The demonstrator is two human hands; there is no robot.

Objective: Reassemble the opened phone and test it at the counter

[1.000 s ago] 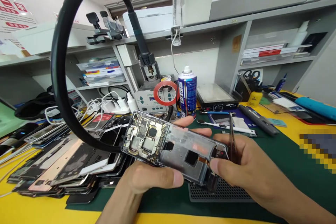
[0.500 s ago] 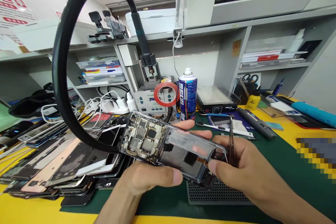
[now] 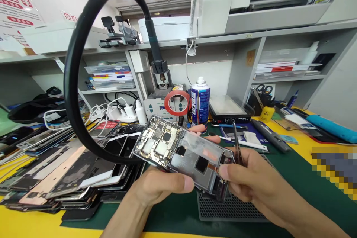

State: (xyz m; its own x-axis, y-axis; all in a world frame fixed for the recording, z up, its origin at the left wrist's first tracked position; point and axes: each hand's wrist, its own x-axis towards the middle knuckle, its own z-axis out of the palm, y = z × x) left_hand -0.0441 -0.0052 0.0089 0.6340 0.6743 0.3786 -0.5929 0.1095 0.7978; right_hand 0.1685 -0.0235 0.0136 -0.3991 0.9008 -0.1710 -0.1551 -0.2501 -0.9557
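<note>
Already the phone [image 3: 192, 156] is open, its board [image 3: 157, 139] bare, held above the tabletop [image 3: 30, 225] toward its near edge, your left grip [image 3: 164, 184] clasping its sides, your right grip [image 3: 251, 171] pinching the opposite end, where work seems unfinished.

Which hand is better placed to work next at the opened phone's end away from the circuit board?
Probably the right hand: its thumb touches that end of the opened phone, and it holds tweezers. The left hand seems busy supporting the phone, thumb and fingers on opposite sides.
</note>
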